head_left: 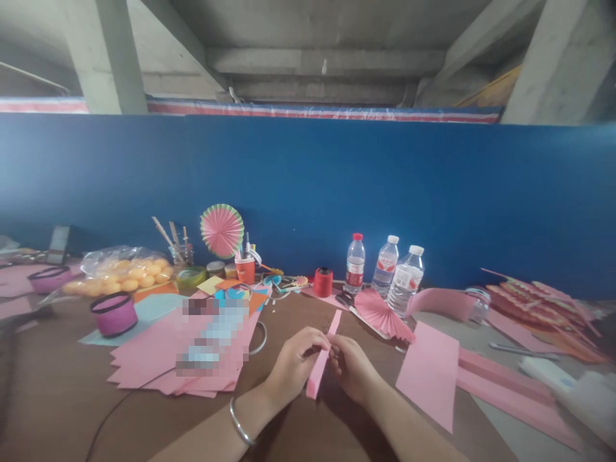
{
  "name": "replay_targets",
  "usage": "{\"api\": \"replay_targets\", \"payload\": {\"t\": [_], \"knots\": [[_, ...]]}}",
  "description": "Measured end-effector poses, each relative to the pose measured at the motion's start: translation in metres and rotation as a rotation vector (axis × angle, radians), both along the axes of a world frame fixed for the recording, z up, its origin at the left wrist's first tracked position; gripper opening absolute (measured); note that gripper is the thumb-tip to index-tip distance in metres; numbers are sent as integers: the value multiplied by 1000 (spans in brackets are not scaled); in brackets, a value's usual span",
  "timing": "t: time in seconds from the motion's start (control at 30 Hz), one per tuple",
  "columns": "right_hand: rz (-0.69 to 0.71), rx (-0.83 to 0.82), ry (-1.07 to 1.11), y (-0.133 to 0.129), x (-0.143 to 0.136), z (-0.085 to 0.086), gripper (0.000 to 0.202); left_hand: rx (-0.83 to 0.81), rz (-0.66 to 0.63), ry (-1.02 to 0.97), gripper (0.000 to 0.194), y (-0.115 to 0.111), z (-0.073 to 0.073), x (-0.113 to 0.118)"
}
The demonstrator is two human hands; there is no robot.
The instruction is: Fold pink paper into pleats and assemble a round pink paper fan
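Note:
Between my two hands, above the brown tabletop, is a narrow folded strip of pink paper point(316, 377), its long side pointing away from me. My left hand point(294, 360) grips it from the left, thumb and fingers closed at about its middle. From the other side my right hand point(353, 367) pinches it, with the fingers curled and partly hidden. A pleated pink paper fan point(382, 312) lies beyond my right hand. Flat pink sheets point(430, 372) lie to the right, and a pile of pink paper point(144, 356) to the left.
Water bottles point(355, 266) and a red roll point(323, 282) stand at the back. A round fan point(222, 231) rises behind a red cup point(245, 269). Left are a purple container point(114, 314) and a bag of orange balls point(128, 273). A cable point(125, 390) crosses the table.

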State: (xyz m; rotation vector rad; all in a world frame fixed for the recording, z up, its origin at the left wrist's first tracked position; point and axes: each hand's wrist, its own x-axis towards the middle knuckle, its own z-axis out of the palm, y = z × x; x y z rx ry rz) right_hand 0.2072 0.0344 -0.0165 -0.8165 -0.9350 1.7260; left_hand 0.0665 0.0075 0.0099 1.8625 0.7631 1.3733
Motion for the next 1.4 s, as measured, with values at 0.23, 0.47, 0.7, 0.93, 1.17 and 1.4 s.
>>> {"api": "replay_targets", "payload": {"t": [0.23, 0.47, 0.7, 0.93, 1.17, 1.4], "knots": [[-111, 70, 201, -5, -2, 7, 35, -349, -188, -488, 10, 4, -4, 6], [-125, 146, 137, -7, -7, 4, 24, -537, -16, -568, 18, 5, 0, 8], [-226, 317, -353, -6, -3, 9, 28, -606, 154, -621, 22, 11, -10, 6], [-215, 328, -582, -2, 1, 4, 38, -569, 190, -403, 26, 18, -15, -2], [-291, 454, -382, -3, 0, 3, 19, -567, 146, -172, 31, 17, -10, -3], [-339, 402, -242, -7, -4, 4, 25, -578, 104, -197, 37, 12, -8, 3]]}}
